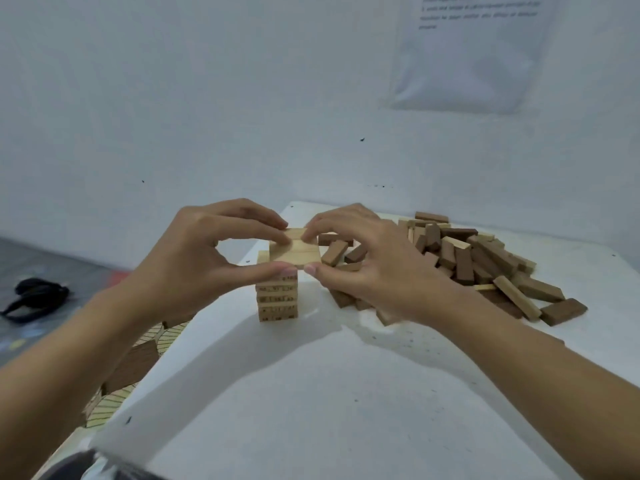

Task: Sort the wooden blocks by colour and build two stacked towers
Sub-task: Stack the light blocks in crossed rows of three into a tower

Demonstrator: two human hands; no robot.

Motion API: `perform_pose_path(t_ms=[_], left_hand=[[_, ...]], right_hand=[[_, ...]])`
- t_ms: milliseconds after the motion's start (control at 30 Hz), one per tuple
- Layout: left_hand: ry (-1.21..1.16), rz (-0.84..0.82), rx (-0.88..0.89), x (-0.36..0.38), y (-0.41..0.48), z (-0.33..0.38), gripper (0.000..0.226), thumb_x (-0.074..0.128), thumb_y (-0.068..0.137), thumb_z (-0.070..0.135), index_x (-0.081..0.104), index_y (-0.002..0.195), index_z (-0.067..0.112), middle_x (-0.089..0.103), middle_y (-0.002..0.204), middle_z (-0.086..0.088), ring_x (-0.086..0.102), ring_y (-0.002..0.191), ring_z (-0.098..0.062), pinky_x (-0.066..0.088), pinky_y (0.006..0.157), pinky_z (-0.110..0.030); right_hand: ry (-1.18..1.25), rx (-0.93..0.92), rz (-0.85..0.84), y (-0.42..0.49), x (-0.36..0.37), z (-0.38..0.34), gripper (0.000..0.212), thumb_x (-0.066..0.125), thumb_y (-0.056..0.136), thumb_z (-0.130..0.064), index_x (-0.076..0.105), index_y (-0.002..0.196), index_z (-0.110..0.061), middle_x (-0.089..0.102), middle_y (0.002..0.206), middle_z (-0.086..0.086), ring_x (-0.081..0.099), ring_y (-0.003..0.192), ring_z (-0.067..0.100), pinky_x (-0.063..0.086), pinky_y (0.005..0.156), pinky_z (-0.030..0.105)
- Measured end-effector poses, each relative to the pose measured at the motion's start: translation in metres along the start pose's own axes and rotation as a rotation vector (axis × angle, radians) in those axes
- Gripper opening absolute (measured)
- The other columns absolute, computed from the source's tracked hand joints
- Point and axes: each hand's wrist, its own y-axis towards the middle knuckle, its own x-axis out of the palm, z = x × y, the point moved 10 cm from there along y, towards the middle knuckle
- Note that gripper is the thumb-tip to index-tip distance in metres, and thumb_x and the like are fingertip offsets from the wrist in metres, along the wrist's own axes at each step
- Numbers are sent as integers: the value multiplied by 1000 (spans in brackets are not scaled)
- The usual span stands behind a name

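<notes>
The pale tower (277, 299) is placed close to the left edge of the white bench (311, 393), not far from its far edge and the wall (207, 116) behind. A wide bare stretch of bench is left open in front of it. To the right, the loose pile (485, 265) of pale and dark blocks is spread toward the far right corner, its nearest blocks just beside the tower. The top layer (294, 256), pale blocks laid side by side, is pinched between thumb and fingers of the left hand (194, 258) and the right hand (374, 268). It is offset slightly rightward from the layers beneath. Dark printed marks are seen on the lower layers.
</notes>
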Motion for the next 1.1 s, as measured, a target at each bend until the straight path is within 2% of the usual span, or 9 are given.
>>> perform_pose_path(t_ms=[133,200,300,500,600,733,867,967,1100], left_hand=[[-50,-21,-71,-1,0,-30,37,78,77,56,81,102,29,73,110,16,69,107,-16,54,84,-41],[-71,-32,-90,2,-2,-41,35,77,76,57,80,101,33,73,110,18,68,106,-15,52,81,-32],[-92,-52,-122,8,-5,-53,37,76,74,61,81,99,34,73,110,19,67,107,-12,44,77,-16],[-106,-79,-172,18,-5,-63,32,82,77,55,82,99,32,74,110,20,67,108,-12,46,78,-18],[-101,-75,-189,21,-5,-64,31,82,73,48,82,98,30,74,109,19,67,106,-8,40,72,-8],[-92,-61,-192,23,-8,-64,27,84,74,43,83,96,27,74,108,17,66,105,-1,37,76,-2],[-71,-49,-183,24,-11,-62,27,85,75,37,82,98,24,74,108,15,65,97,5,35,71,2],[-63,-37,-188,25,-14,-64,31,83,76,42,81,101,25,74,110,15,66,100,3,38,74,-1],[-102,0,-217,27,-24,-69,41,82,80,51,76,115,30,69,121,16,63,120,-12,51,94,-26]], right_hand=[[25,67,-36,21,18,12,30,73,85,-43,68,111,-30,64,115,-18,50,123,6,48,101,38],[6,107,-67,26,25,17,28,75,84,-43,68,109,-33,64,114,-16,49,118,-2,44,100,29],[-32,135,-97,28,31,21,25,77,84,-38,69,107,-33,63,111,-18,46,106,-12,36,88,11],[-83,162,-120,29,38,29,25,75,85,-38,68,109,-34,64,112,-16,45,105,-11,36,86,16],[-82,168,-120,28,38,29,26,75,85,-38,68,110,-32,63,110,-16,46,107,-6,39,89,21],[-106,164,-134,29,45,32,25,73,86,-40,68,109,-31,63,108,-17,46,113,0,44,93,28],[-117,186,-137,27,47,37,26,71,88,-43,67,112,-33,63,110,-17,44,113,-2,38,88,24],[-95,212,-136,22,48,39,30,70,89,-44,64,118,-37,57,112,-27,40,111,-12,33,85,17],[-9,264,-92,11,47,41,36,67,92,-43,58,127,-40,51,118,-35,40,111,-15,36,86,7]])
